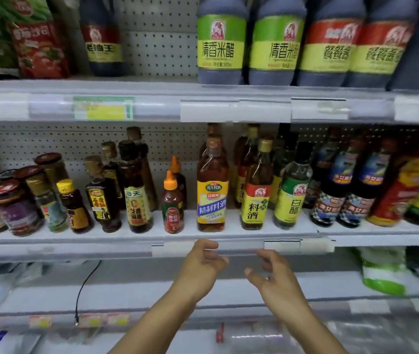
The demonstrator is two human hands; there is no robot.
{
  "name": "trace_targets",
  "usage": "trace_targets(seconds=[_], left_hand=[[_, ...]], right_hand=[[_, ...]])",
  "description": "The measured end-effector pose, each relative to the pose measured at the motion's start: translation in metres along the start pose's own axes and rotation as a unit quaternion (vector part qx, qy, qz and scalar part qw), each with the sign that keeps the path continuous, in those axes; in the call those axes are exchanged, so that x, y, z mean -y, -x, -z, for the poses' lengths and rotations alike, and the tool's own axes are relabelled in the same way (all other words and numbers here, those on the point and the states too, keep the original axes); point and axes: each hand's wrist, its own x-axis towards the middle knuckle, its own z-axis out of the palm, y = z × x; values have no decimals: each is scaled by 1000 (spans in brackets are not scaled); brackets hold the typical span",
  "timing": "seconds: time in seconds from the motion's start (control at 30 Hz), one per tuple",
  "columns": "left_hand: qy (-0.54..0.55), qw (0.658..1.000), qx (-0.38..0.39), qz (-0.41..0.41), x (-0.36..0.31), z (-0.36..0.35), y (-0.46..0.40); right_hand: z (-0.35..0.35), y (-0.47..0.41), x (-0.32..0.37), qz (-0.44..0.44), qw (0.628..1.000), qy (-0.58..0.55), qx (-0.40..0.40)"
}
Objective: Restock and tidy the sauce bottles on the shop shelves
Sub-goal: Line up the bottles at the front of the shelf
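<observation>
Sauce bottles stand in rows on the middle shelf (229,235). A tall cooking wine bottle (212,185) with a yellow and blue label stands at the centre front. To its left is a small red chilli sauce bottle (173,203) with an orange cap; to its right a yellow-labelled wine bottle (255,190) and a white vinegar bottle (291,190). My left hand (203,264) and my right hand (275,274) hover just below the shelf's front rail, under the tall bottle. Both hold nothing, fingers loosely curled.
Large vinegar and soy bottles (220,39) fill the top shelf. Jars (14,203) and small dark bottles crowd the middle shelf's left end, dark blue-labelled bottles (338,185) its right. A black cable (83,290) hangs over the lower shelf, where a green and white packet (382,272) lies.
</observation>
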Motion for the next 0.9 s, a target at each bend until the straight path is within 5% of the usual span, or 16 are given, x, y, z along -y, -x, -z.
trace_targets(seconds=[0.5, 0.9], left_hand=[[14, 987, -161, -9, 7, 60, -87], [12, 979, -203, -10, 23, 71, -146]], right_hand=[[-31, -28, 31, -11, 1000, 1, 13], [-48, -49, 30, -28, 999, -20, 18]])
